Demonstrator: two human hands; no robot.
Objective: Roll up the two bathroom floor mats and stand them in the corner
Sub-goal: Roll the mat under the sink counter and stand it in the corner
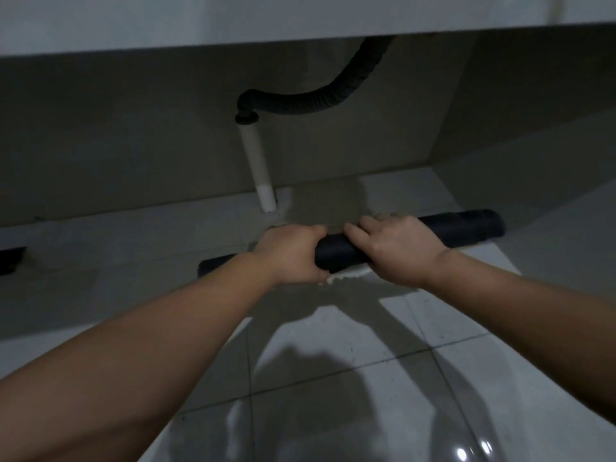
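Floor [333, 378]: glossy pale tiles with dark grout lines, nearest the camera and crossed by the shadows of two forearms that reach toward the rolled mat.
Rolled mat [340, 253]: a dark, almost black mat wound into a long, slim roll, lying crosswise low over the tiles, its right end further away than its left; a scrap of white, crumbly backing shows just under its middle.
Left hand [290, 253]: clenched around the rolled mat left of its middle, fingers wrapped over the top.
Right hand [396, 245]: clamped on the rolled mat just right of the left hand, fingers curled over the far side; only a short dark stretch shows between the two hands.
Roll ends: the left end pokes out beyond the left forearm; the right end reaches well past the right hand.
White pipe [260, 168]: beyond the rolled mat, rising at a slant from the floor by the wall.
Black hose [313, 101]: ribbed, joined to the top of the white pipe, curving up and right.
Slab [300, 18]: pale, overhanging, furthest above the rolled mat; the black hose disappears under it.
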